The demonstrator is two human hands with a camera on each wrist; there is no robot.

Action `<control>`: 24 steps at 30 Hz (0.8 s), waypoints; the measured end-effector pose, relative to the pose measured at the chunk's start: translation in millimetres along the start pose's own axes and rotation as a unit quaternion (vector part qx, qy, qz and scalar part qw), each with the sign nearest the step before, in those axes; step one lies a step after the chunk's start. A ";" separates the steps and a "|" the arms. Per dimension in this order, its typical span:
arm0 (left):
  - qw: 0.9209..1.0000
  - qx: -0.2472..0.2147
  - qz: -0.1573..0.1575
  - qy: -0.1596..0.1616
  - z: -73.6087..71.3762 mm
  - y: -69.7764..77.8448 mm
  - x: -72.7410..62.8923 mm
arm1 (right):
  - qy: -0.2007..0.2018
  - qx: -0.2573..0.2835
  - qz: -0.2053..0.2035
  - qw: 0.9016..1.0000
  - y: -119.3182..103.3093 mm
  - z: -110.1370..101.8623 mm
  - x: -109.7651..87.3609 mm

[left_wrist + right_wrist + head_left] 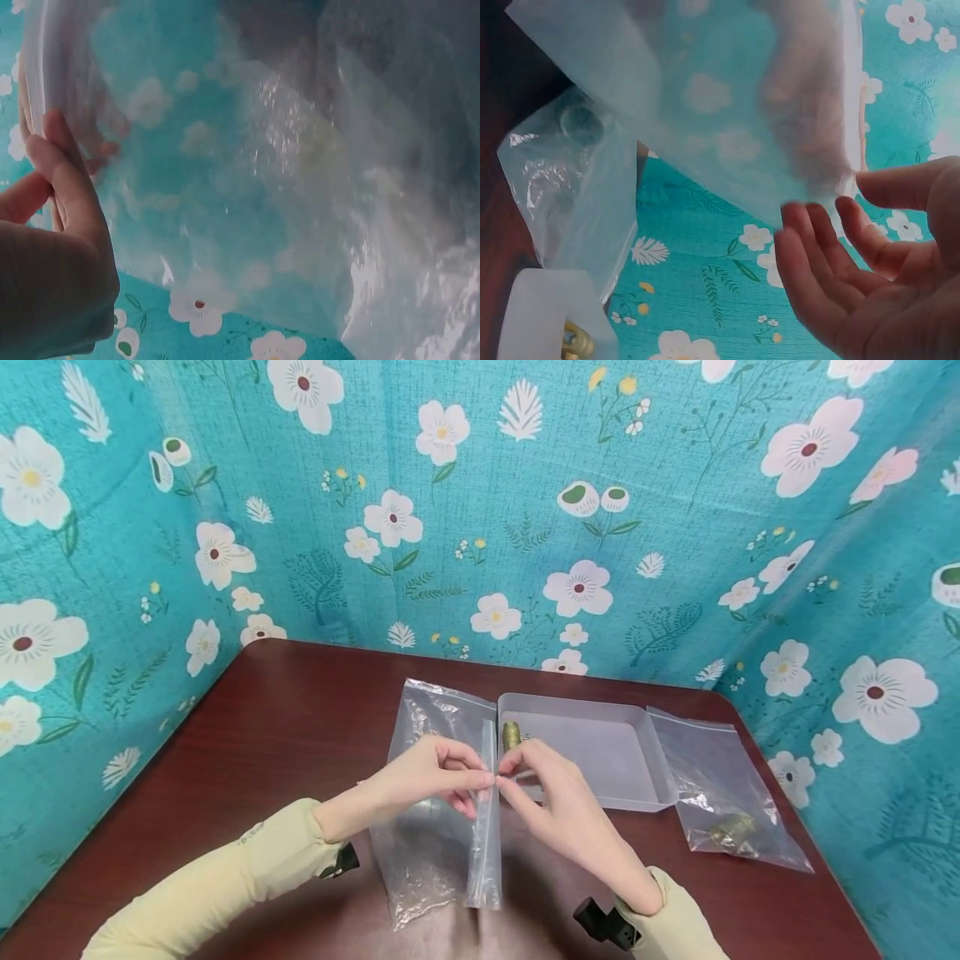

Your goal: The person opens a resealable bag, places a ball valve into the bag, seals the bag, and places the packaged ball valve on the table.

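Note:
In the head view, both hands meet at the top edge of a clear zip bag (486,852), seen nearly edge-on. My left hand (442,775) pinches the zip strip between thumb and finger. Opposite it, my right hand (551,789) pinches the same strip with thumb and forefinger. The left wrist view shows the bag's clear film (202,180) spreading away from the left fingers. Through that film the left hand shows blurred in the right wrist view. Another clear bag (427,877) lies on the table to the left, with a round object inside in the right wrist view.
A translucent tray (585,706) stands behind the right hand, with a brass fitting (512,735) at its left end. Right of the tray lies a zip bag (712,768) holding a brass piece (733,832). A flowered teal curtain (480,552) surrounds the dark red table (300,718).

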State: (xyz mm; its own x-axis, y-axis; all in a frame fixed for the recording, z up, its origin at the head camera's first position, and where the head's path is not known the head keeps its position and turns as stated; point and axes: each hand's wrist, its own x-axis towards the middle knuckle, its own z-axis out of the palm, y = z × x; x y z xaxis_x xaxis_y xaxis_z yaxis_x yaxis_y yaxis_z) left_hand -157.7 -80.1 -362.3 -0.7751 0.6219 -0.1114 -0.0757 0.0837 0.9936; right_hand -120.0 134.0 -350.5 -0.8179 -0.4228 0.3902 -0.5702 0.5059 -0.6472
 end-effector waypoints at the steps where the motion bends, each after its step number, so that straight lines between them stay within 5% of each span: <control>1: 1.000 -0.005 0.004 0.005 2.2 -1.1 0.0 | -0.014 0.018 0.015 1.000 -0.1 -0.6 -1.6; 8: 0.999 -0.019 0.021 0.032 13.3 -7.3 0.0 | -0.068 0.101 0.074 0.990 1.6 -0.5 -8.4; 24: 0.999 -0.014 0.035 0.034 19.6 -16.4 -0.2 | -0.109 0.157 0.135 0.972 11.4 -6.9 -6.1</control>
State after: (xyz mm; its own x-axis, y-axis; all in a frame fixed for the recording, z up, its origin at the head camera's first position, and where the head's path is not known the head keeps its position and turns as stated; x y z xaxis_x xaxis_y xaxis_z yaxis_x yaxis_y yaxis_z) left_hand -144.0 -66.3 -378.9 -0.8197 0.5712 -0.0418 -0.0374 0.0194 0.9991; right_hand -122.0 147.6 -355.8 -0.8794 -0.4732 0.0527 -0.2581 0.3808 -0.8879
